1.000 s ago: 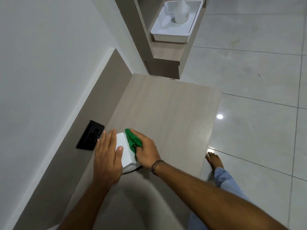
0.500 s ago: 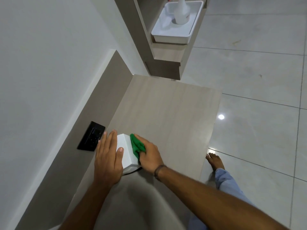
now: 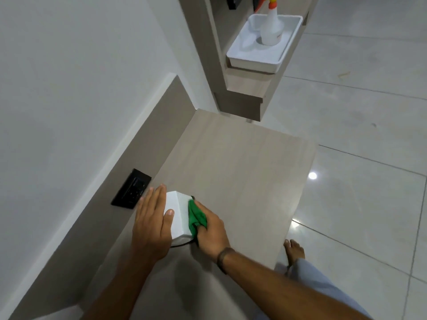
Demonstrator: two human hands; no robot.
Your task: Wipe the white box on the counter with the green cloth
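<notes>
A small white box (image 3: pixel 179 215) sits on the wood-grain counter (image 3: pixel 235 172), close to the back panel. My left hand (image 3: pixel 151 225) lies flat over the box's left side and top, fingers together, thumb on the top face. My right hand (image 3: pixel 211 230) presses a bunched green cloth (image 3: pixel 195 217) against the box's right face. Part of the box is hidden under both hands.
A black wall socket (image 3: pixel 131 192) sits on the back panel just left of the box. Farther off, a shelf holds a white tray (image 3: pixel 254 62) with a spray bottle (image 3: pixel 271 28). The counter's right edge drops to a tiled floor, where my bare foot (image 3: pixel 294 249) stands.
My right hand has slid the green cloth down along the box's right side, toward me. My left hand has stayed on the box. The camera has tilted up slightly.
</notes>
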